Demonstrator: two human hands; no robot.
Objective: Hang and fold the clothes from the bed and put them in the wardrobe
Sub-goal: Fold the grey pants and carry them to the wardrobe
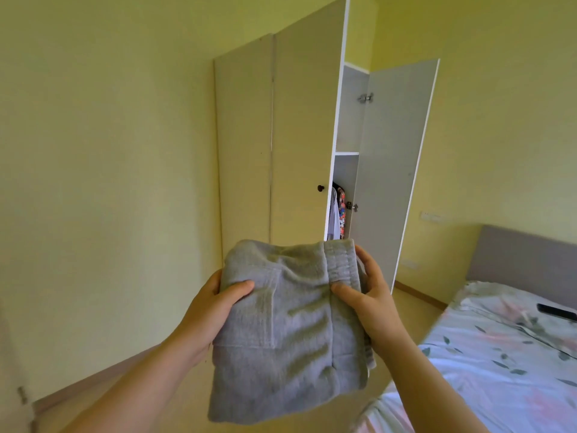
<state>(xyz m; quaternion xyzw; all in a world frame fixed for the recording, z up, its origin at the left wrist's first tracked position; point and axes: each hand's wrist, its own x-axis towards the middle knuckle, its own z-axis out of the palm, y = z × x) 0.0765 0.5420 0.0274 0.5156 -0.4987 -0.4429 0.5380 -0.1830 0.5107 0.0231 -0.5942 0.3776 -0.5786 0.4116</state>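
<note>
A folded grey garment (290, 326) is held up in front of me, its elastic waistband at the upper right. My left hand (215, 310) grips its left edge, thumb on top of the cloth. My right hand (368, 295) grips the waistband side, thumb on the front and fingers behind. Beyond it stands the white wardrobe (281, 135) with two doors open. Inside hang several clothes (338, 214), one with a colourful print, and a white shelf (346, 153) sits above them. The bed (499, 354) with a floral sheet lies at the lower right.
The open right door (396, 170) juts into the room toward the bed. A dark remote-like object (555, 311) lies on the sheet near the grey headboard (524, 260). Yellow walls surround, with beige floor between bed and wardrobe.
</note>
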